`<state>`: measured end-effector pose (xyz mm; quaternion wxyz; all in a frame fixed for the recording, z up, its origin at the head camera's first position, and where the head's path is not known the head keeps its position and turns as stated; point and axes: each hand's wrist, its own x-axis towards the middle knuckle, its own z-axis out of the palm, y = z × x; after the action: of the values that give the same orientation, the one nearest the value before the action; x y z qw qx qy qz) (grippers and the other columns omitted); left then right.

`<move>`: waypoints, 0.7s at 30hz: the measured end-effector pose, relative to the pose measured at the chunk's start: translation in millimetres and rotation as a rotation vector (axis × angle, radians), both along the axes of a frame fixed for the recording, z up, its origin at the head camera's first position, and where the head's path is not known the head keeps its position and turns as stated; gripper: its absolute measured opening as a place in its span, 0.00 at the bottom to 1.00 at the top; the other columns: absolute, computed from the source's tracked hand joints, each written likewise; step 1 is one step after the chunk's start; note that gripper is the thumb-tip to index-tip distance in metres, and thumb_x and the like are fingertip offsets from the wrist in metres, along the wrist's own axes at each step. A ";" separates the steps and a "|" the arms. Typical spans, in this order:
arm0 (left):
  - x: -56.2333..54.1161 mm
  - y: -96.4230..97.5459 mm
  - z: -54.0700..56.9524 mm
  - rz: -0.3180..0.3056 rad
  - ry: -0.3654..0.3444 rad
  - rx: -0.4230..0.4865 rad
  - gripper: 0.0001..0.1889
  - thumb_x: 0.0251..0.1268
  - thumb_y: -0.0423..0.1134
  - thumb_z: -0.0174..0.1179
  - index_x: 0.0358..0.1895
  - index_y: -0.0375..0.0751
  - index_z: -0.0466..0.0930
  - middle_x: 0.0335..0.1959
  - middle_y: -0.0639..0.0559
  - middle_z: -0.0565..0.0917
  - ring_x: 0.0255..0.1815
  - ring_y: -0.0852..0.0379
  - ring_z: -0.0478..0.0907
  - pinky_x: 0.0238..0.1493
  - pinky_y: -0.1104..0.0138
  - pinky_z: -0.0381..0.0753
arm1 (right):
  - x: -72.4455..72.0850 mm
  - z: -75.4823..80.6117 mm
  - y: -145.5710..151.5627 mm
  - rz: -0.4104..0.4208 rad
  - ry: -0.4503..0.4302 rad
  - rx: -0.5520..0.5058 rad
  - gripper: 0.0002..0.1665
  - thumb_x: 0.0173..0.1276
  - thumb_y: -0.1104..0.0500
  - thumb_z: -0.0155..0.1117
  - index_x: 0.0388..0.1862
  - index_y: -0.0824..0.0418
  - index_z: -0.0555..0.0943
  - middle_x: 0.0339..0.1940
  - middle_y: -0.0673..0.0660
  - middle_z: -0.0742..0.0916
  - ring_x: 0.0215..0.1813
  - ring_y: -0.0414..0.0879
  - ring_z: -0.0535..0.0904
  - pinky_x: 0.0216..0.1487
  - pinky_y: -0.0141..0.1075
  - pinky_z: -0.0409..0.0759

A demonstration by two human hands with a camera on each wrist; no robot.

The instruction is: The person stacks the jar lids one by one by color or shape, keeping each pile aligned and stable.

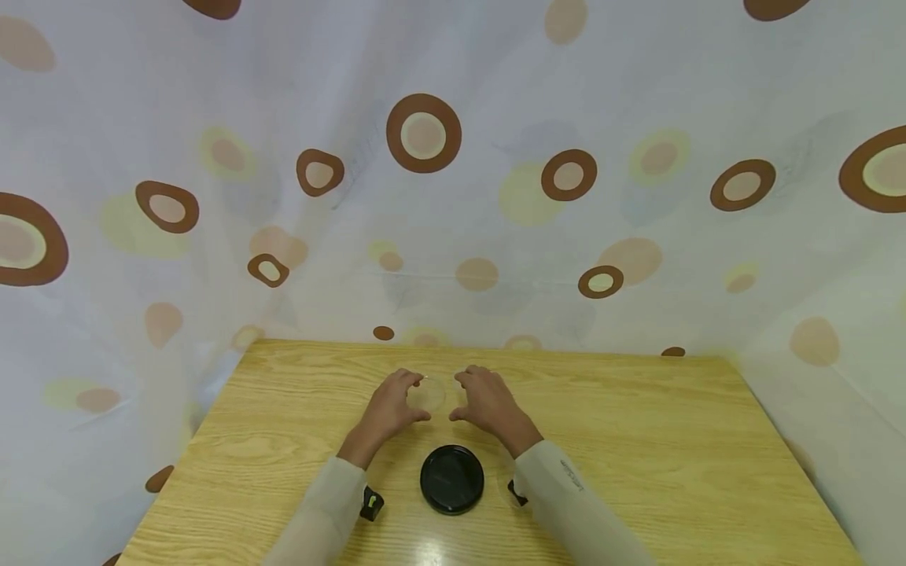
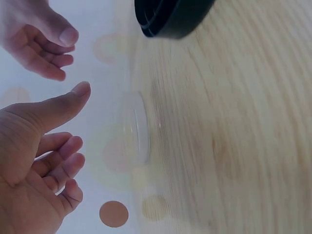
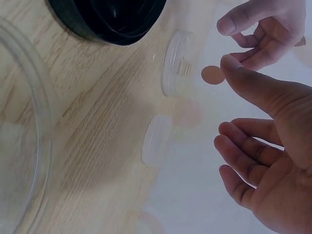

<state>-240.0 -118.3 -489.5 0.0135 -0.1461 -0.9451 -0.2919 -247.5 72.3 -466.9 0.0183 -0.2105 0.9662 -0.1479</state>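
My left hand (image 1: 394,405) and right hand (image 1: 488,401) face each other over the table with fingers loosely bent, both holding nothing. Between them lies a clear round lid (image 1: 433,395), nearest the left fingers. It shows as a thin transparent disc (image 2: 141,129) in the left wrist view. The right wrist view shows two small clear lids: one (image 3: 175,63) toward the left hand, another (image 3: 157,139) nearer the right. Closer to the body, between the forearms, sits a round black dish (image 1: 451,479) with a raised rim.
A larger clear round lid (image 3: 46,122) lies by the right forearm, partly hidden under the sleeve in the head view. Black wrist devices (image 1: 371,503) show under the sleeves. The wooden table (image 1: 637,440) ends at a patterned curtain (image 1: 481,220) behind and at both sides.
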 end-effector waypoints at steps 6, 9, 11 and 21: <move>-7.0 -5.1 -3.3 0.023 -0.014 -0.026 0.31 0.47 0.40 0.74 0.57 0.35 0.75 0.49 0.45 0.78 0.48 0.47 0.76 0.49 0.54 0.77 | -9.1 -4.9 -7.3 0.005 -0.011 0.007 0.38 0.51 0.47 0.76 0.58 0.64 0.77 0.45 0.57 0.83 0.47 0.52 0.79 0.54 0.49 0.75; -11.1 -5.6 -5.4 0.031 -0.025 -0.043 0.32 0.47 0.41 0.74 0.57 0.35 0.75 0.49 0.45 0.78 0.49 0.48 0.76 0.50 0.55 0.77 | -14.6 -7.7 -9.2 -0.002 -0.017 0.017 0.38 0.51 0.47 0.76 0.59 0.63 0.77 0.45 0.57 0.83 0.47 0.52 0.79 0.56 0.51 0.74; -13.9 -5.1 -6.5 0.025 -0.030 -0.046 0.32 0.47 0.41 0.74 0.58 0.35 0.75 0.49 0.45 0.78 0.49 0.47 0.76 0.49 0.54 0.77 | -18.2 -9.7 -9.9 -0.014 -0.022 0.036 0.38 0.51 0.47 0.76 0.59 0.62 0.77 0.45 0.56 0.83 0.47 0.52 0.79 0.57 0.51 0.73; -22.2 -5.8 -13.5 0.058 -0.050 -0.064 0.33 0.46 0.41 0.75 0.57 0.34 0.75 0.49 0.45 0.78 0.50 0.47 0.76 0.50 0.55 0.77 | -27.5 -17.9 -12.3 -0.035 -0.052 0.083 0.39 0.51 0.45 0.75 0.60 0.61 0.76 0.54 0.59 0.81 0.54 0.54 0.78 0.61 0.51 0.72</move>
<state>-262.2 -124.1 -503.0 -0.0065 -0.1119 -0.9578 -0.2646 -275.0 60.0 -484.8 0.0494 -0.1888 0.9742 -0.1135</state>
